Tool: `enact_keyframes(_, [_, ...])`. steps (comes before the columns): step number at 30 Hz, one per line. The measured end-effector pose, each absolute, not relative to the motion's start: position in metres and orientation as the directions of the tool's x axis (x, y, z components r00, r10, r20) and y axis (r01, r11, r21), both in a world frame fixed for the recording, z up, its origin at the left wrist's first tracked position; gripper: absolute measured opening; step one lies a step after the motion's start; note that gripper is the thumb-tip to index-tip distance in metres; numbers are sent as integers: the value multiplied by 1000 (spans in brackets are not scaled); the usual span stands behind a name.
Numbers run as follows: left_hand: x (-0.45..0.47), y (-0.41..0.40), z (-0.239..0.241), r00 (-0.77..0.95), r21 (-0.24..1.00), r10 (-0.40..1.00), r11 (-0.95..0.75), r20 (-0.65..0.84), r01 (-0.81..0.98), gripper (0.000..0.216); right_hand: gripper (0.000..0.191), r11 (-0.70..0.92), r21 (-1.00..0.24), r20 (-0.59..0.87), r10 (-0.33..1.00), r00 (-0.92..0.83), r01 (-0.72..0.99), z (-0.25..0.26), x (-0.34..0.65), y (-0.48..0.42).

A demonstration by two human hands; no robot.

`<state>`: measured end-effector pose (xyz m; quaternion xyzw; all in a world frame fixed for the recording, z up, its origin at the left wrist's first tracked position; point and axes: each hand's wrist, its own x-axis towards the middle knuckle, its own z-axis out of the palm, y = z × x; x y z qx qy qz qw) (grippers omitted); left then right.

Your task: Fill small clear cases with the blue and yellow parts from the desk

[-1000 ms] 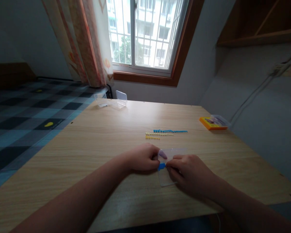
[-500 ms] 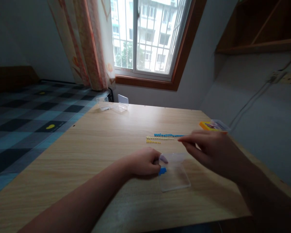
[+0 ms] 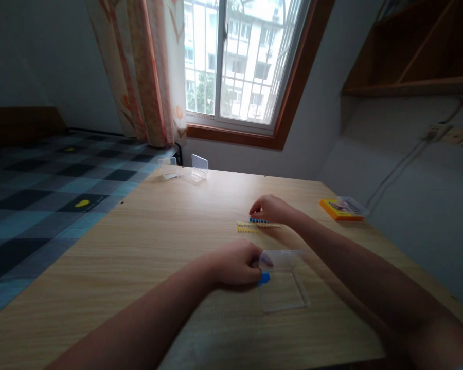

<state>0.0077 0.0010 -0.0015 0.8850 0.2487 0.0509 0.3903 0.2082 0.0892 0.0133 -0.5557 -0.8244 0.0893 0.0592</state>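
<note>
My left hand (image 3: 237, 264) is closed on the left side of an open, clear plastic box (image 3: 283, 307) lying on the table. A blue piece (image 3: 264, 278) shows by its fingertips, at the box's left edge. Farther off, my right hand (image 3: 272, 208) reaches over a row of small blue blocks (image 3: 256, 220), its fingers pinched together at the row's left end. Whatever sits between those fingertips is too small to make out. Just nearer lie a pale cream row (image 3: 268, 225) and a shorter yellow row (image 3: 247, 230) of small pieces.
Two clear plastic boxes stand at the table's far left corner, one (image 3: 168, 169) beside the other (image 3: 198, 172), its lid raised. An orange-yellow box (image 3: 341, 210) with a clear lid lies near the right edge. The wooden table (image 3: 139, 246) borders a checked bed (image 3: 61, 205).
My right hand has moved left and away from me, from the right end of the blue row to its left end. The left hand keeps its hold on the clear box.
</note>
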Motion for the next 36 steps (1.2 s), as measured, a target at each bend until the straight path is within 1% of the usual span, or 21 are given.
enact_keyframes(4, [7,1,0,876,731,474,-568,-86,379,6,17,361,-190,-21,928,-372,913,10,200,95])
enact_keyframes(10, [7,0,0,868,710,483,-574,-110,409,6,19,347,-166,0,936,-352,923,15,196,96])
enact_keyframes(17, [7,1,-1,878,727,471,-575,-81,376,8,19,351,-136,-8,935,-356,926,12,197,91])
enact_keyframes(21, [8,1,0,885,728,459,-582,-74,362,5,19,343,-141,16,939,-344,929,14,193,89])
enact_keyframes(25, [9,1,0,877,703,473,-596,-84,389,7,18,324,-173,83,946,-314,930,33,206,73])
enact_keyframes(28, [10,2,-1,872,679,482,-612,-87,406,7,20,316,-212,177,943,-281,925,54,236,38])
enact_keyframes(30, [10,3,-2,878,681,471,-617,-84,395,9,20,332,-303,308,921,-238,893,66,261,4])
enact_keyframes(33, [11,2,-2,879,704,469,-595,-88,388,15,23,356,-384,394,898,-197,852,77,285,-53])
enact_keyframes(34, [11,2,-2,876,709,474,-587,-92,392,16,23,381,-381,400,890,-221,843,78,288,-71])
enact_keyframes(36, [11,1,-1,872,701,480,-589,-96,401,16,19,427,-336,433,862,-265,840,78,283,-103])
